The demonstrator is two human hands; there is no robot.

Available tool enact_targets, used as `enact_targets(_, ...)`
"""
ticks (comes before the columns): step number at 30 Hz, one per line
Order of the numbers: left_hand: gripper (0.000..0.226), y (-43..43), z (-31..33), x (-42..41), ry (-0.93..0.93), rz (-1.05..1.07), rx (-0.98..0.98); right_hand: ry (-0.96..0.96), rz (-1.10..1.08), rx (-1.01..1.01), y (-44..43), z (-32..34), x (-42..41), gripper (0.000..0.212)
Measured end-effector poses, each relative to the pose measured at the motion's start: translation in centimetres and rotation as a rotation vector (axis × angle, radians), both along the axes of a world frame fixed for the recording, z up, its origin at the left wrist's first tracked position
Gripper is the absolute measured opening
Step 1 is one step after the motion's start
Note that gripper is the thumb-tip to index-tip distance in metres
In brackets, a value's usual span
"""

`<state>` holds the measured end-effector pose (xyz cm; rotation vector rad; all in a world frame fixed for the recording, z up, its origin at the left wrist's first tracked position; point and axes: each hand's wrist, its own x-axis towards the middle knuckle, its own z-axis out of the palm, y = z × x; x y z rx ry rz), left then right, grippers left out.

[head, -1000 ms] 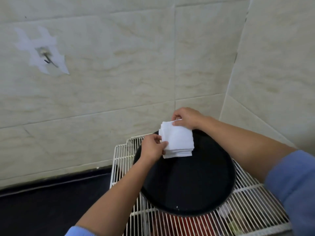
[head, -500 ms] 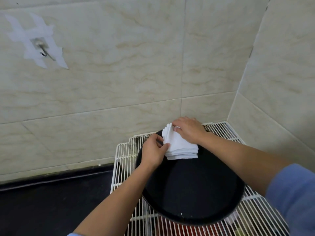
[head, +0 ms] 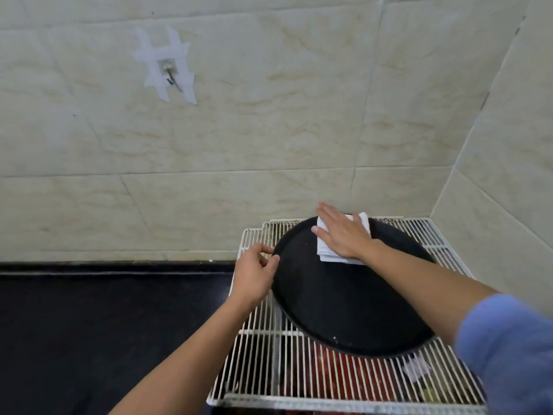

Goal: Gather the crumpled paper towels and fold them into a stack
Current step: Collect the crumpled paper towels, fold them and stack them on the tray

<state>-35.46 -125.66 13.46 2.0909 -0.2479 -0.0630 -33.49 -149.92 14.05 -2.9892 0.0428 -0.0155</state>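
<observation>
Paper towel stack (head: 326, 253) at tray (head: 344, 304) far edge, pressed under straight-fingered right hand (head: 344, 235) to set folds; left hand (head: 254, 274) pinching rim, likely steadying.

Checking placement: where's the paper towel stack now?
Head view, right of centre: the paper towel stack lies on the far part of the black tray, near the tiled wall, under the flat right hand.

The right grip (head: 344, 238) lies flat, palm down and fingers straight, at the far side of the black tray (head: 344, 310); the left grip (head: 254, 274) (forearm bare) pinches its left rim.
</observation>
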Motion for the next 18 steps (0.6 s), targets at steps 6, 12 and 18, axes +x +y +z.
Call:
enact_targets(6, 0.015, 5.3, -1.0, -5.2, 0.035, 0.094, 0.101, 0.078, 0.021, -0.041, 0.9, -0.6, 0.3, 0.07)
enact_targets(12, 0.018, 8.6, 0.0, -7.7, -0.004, 0.124, 0.164, 0.026, 0.011, -0.085, 0.0, 2.9, -1.2, 0.071)
enact_targets(18, 0.016, 13.1, 0.9, -8.4, -0.065, 0.107, 0.315, -0.142, 0.121, -0.081, 6.4, 7.4, -3.9, 0.057)
